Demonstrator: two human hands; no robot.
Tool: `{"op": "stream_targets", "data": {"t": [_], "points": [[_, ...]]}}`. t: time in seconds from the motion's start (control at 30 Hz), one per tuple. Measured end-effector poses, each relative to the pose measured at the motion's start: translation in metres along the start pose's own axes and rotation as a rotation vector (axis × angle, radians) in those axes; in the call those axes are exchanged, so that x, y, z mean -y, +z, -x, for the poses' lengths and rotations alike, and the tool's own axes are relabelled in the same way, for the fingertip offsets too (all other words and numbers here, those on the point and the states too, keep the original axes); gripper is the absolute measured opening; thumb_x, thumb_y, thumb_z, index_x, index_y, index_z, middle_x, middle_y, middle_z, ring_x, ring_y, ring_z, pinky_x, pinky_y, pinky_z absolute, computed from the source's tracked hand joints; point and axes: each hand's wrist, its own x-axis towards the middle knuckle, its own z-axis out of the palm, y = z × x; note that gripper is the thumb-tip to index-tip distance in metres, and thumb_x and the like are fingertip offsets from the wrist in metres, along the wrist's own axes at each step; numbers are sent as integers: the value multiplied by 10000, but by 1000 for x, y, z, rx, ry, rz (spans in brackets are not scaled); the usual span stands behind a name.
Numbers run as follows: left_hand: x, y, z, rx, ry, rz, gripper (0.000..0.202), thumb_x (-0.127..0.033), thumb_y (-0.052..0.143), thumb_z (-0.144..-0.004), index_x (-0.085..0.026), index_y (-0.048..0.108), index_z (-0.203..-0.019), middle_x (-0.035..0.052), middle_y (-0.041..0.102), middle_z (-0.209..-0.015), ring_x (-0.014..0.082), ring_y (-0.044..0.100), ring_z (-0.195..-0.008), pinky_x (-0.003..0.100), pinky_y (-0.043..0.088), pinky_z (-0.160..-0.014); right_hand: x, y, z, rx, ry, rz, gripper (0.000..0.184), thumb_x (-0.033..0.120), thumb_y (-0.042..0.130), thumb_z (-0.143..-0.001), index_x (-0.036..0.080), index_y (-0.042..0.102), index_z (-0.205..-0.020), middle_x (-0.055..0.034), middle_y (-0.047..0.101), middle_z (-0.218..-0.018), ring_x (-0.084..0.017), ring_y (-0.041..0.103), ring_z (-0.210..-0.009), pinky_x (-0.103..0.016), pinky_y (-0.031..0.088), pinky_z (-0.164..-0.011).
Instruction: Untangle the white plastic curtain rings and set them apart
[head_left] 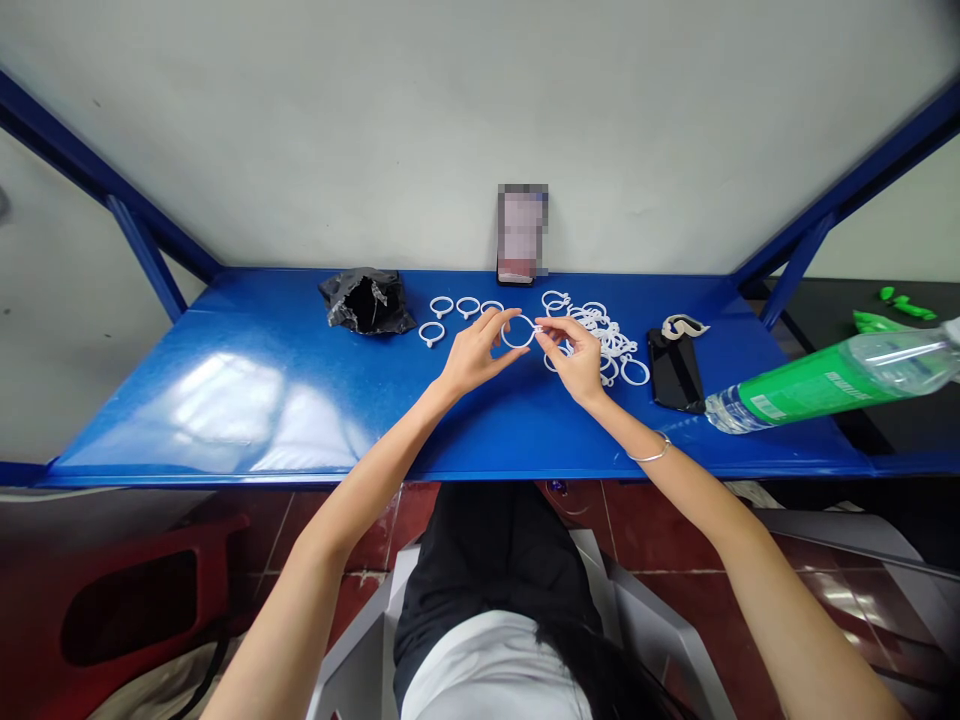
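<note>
A white curtain ring [504, 333] is held up above the blue table between my two hands. My left hand [478, 352] grips the ring's left side with thumb and fingers curved around it. The thumb and fingertips of my right hand [576, 358] pinch the small eyelet on its right side. Beside and behind my right hand lies a loose pile of white curtain rings [616, 343]. Several more rings are laid out apart on the left, among them a ring [432, 333] nearest the front; one is partly covered by my left hand.
A crumpled black plastic bag [367, 302] lies open at the back left of the blue table [300, 400]. A phone [523, 235] leans on the wall. On the right are a dark phone [676, 375], a beige band [684, 327] and a bottle with a green label [817, 385].
</note>
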Motion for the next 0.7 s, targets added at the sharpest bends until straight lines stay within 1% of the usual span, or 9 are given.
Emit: {"op": "stream_targets", "data": {"t": [0.1,0.2,0.5,0.7], "points": [[-1,-1,0,18,-18,-12,467,-458,624,-928,-199,527,-1304,46,619,-954,112,567,-678,234,495,-645,1,0,0,2,-29,53,208,401,624,-921,242,733,-1001,-44,720,-928,-175,651,-769,-338,561,-713],[-2,-2,-1,18,-10,-12,459,-457,619,-931,-195,530,-1298,47,620,-948,114,568,-679,237,497,-649,4,0,0,0,-65,89,201,392,607,-933,242,727,-993,-45,721,-926,-177,645,-755,-348,563,-710],[-5,-1,0,-46,46,-8,391,-386,620,-917,-158,559,-1228,40,613,-899,108,542,-647,236,480,-634,6,1,1,9,-125,115,184,361,581,-952,230,709,-964,-45,728,-916,-168,633,-717,-338,556,-695],[-5,-2,0,-5,6,-20,403,-434,602,-922,-173,558,-1226,40,618,-889,125,557,-669,256,487,-664,5,1,1,22,-101,129,228,413,557,-963,231,695,-954,-51,720,-909,-177,637,-732,-343,558,-694]]}}
